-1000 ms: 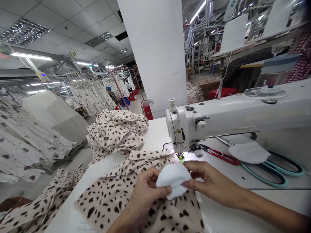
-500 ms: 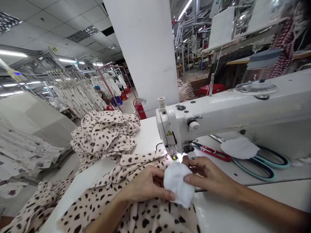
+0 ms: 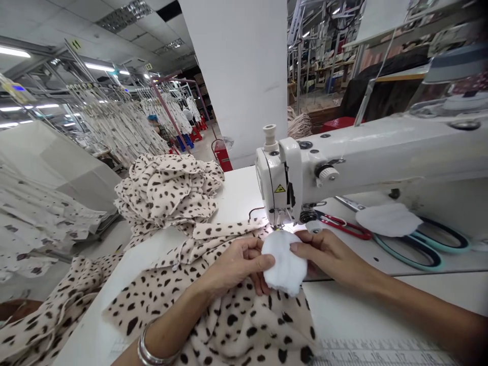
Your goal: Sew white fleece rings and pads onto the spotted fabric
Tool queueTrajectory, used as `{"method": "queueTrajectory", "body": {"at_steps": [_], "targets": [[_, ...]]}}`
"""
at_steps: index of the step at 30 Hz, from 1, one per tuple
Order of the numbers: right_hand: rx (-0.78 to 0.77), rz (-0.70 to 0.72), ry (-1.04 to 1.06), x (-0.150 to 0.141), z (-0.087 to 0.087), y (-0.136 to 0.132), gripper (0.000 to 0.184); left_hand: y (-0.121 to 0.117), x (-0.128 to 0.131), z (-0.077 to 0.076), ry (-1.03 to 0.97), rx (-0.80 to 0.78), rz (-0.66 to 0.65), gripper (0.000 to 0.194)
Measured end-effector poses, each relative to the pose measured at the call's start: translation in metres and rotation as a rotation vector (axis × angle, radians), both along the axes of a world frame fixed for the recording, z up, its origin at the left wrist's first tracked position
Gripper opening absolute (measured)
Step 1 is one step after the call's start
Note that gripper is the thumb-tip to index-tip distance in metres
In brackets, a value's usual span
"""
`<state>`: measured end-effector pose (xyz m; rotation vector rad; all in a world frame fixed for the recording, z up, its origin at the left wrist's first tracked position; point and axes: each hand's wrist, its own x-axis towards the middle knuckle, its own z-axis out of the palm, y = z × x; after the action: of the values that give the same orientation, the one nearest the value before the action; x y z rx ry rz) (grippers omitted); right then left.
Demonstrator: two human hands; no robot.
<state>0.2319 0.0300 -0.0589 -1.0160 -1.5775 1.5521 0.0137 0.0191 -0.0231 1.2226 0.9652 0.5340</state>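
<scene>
My left hand point(image 3: 236, 264) and my right hand point(image 3: 324, 251) both pinch a white shoulder pad point(image 3: 284, 262) from either side. The pad lies on cream fabric with dark spots point(image 3: 229, 315) spread over the white table point(image 3: 366, 325). Pad and hands sit just in front of the needle area of a white sewing machine point(image 3: 366, 157). A metal bangle point(image 3: 150, 353) circles my left wrist.
A heap of the same spotted fabric point(image 3: 168, 190) lies at the table's left. Red-handled scissors point(image 3: 343, 226), teal-handled shears point(image 3: 430, 249) and another white pad point(image 3: 389, 219) rest under the machine arm. A white pillar point(image 3: 236, 76) and racks of hanging garments point(image 3: 114, 122) stand behind.
Both hands have brought the white pad up closer to the needle. The view has shifted, so the machine sits higher and nearer.
</scene>
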Motion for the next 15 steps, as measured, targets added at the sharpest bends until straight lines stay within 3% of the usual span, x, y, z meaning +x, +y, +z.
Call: {"method": "queueTrajectory", "body": {"at_steps": [5,15], "targets": [[-0.029,0.019,-0.037,-0.0004,0.0001,-0.0014,0.036,0.0007,-0.0002,0.0019,0.025,-0.034,-0.039,0.046],[-0.08,0.096,-0.001,-0.0044,0.0052,-0.005,0.022,-0.0015,0.0036,0.0015,-0.011,-0.006,0.032,0.032]]}}
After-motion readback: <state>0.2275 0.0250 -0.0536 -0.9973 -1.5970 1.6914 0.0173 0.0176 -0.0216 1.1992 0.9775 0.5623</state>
